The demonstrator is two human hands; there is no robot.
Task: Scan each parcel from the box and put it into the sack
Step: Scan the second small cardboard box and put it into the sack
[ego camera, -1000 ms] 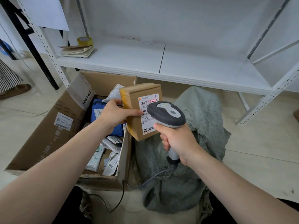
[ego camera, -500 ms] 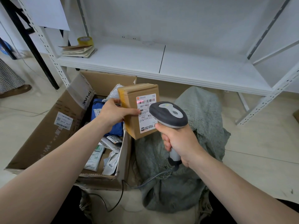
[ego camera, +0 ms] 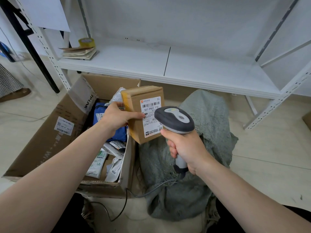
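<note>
- Now, nearest, the right hand (ego camera: 186, 148) has all its fingers curled round the handle of the scanner (ego camera: 175, 119). A cable (ego camera: 126, 199) trails from the handle to the floor by the box's near right corner.
- Just beyond, the left hand (ego camera: 117, 117) grips the parcel (ego camera: 136, 105) by its left side, with the thumb across the front touching the label's edge.
- The parcel hangs upright in the air above the right wall of the box (ego camera: 42, 135), its label turned to the scanner's head.
- The red scan line that lay across the barcode half a second ago is gone, and the label is unlit.
- I judge the read is done, so this parcel is ready to go rightward into the sack (ego camera: 207, 115).
- Otherwise little differs: both hands and the parcel hold nearly the same places.
- The box has more parcels (ego camera: 104, 160) left in it. The sack slumps on the floor beside the box's right wall, and I cannot make out its mouth.
- Farthest, a tape roll (ego camera: 86, 42) sits at the left end of the shelf (ego camera: 134, 64).
</note>
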